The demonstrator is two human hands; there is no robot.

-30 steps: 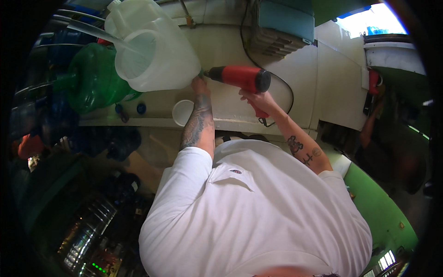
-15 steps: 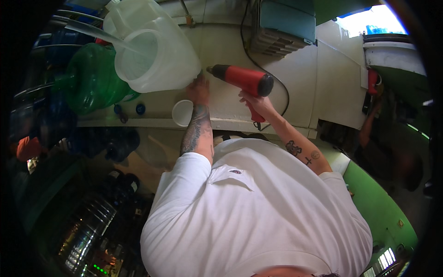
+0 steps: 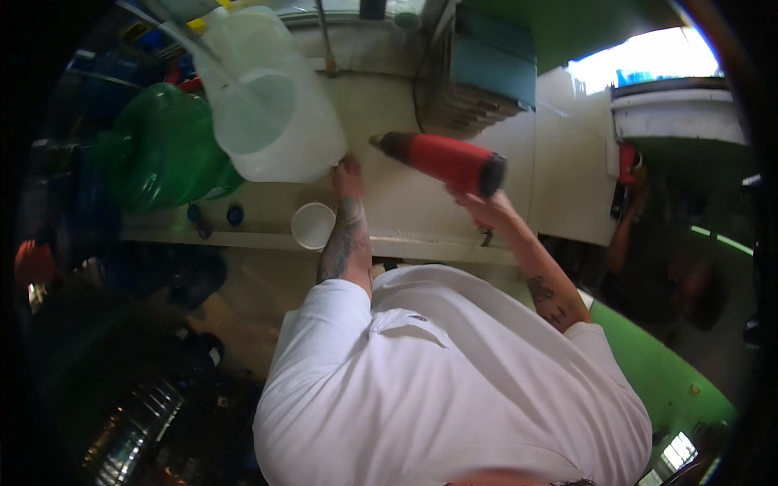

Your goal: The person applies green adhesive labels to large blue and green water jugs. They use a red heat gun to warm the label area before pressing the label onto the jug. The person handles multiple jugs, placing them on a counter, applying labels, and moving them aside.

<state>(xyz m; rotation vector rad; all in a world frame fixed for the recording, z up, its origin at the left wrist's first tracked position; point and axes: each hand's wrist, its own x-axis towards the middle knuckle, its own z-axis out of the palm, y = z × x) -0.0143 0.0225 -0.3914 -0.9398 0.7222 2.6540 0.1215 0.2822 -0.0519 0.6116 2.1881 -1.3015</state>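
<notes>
My right hand is wrapped round the handle of a red heat gun. Its dark nozzle points left, toward a large translucent white plastic jug on the counter, with a gap between them. At the jug's near right corner is my left hand, its fingertips at or against the plastic. Blur hides how those fingers are bent. Beside my left forearm stands a small white round tub with its open top facing up.
A green translucent bottle lies left of the jug. Small blue caps sit near the edge of the cream counter. At the back is a blue-grey box-like unit. Another person's arm shows at right.
The whole view has shifted and blurred. My right hand has drawn the heat gun a little to the right, so its nozzle is farther from my left hand, which stays by the jug's corner.
</notes>
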